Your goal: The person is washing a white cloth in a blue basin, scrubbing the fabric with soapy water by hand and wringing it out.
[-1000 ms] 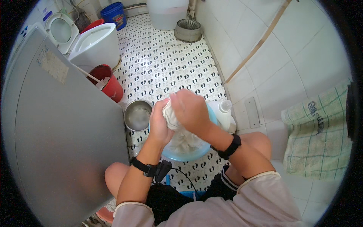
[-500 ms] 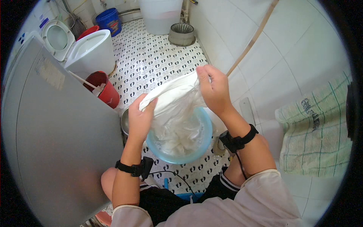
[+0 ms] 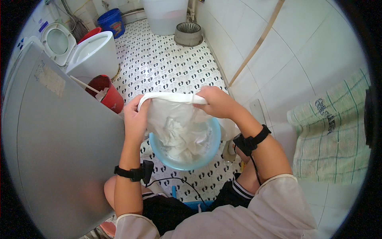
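Observation:
A wet white cloth garment [image 3: 165, 115] hangs by its thick hemmed edge between my two hands. My left hand [image 3: 136, 115] is closed on the left end of that edge, thumb on the near side. At the right end my right hand [image 3: 217, 101] grips the same edge. The lower part of the cloth droops into a light blue basin [image 3: 185, 165] on the floor below, where it lies bunched in sudsy water. Whether the bunched part is all one piece I cannot tell. Black straps with small devices circle both my forearms.
A grey panel [image 3: 67, 143] stands close on my left. Beyond it are a red bucket [image 3: 113, 97] and a toilet [image 3: 95, 53]. A blue bucket [image 3: 111, 23], a large white tub [image 3: 165, 18] and a grey pot [image 3: 188, 35] stand farther back. A towel [image 3: 330, 131] hangs at right.
My right hand has come down and turned, so the cloth's edge is now nearly level instead of slanting. My left hand has shifted slightly left, and the cloth is spread wider.

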Motion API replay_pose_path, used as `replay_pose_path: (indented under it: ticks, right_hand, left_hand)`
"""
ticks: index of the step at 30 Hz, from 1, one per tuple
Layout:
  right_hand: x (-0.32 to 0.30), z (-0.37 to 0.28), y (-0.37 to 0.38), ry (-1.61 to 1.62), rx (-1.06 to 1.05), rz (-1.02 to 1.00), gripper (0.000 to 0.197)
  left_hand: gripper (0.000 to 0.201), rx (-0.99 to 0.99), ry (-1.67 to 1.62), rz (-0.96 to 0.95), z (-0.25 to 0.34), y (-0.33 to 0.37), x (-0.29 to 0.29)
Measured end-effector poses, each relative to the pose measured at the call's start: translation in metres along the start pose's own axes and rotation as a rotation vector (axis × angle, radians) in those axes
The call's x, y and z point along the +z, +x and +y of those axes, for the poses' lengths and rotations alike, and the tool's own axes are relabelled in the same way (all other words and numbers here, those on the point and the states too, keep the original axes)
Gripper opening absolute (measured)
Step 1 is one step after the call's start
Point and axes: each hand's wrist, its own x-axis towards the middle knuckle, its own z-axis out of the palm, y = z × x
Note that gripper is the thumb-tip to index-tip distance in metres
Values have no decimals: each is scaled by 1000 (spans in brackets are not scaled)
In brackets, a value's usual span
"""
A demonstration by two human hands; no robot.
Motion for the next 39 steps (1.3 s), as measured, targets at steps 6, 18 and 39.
replay_pose_path:
  ticks: [6, 18, 39]
  right_hand:
    - [0, -1, 4, 288, 122, 191, 22]
    - [-1, -4, 17, 250, 232, 7, 20]
    - [192, 83, -5, 261, 756, 291, 50]
  left_hand:
    - [19, -68, 17, 40, -5, 5, -10]
    - [30, -126, 207, -45, -13, 4, -17]
    - [47, -735, -15, 65, -176, 6, 54]
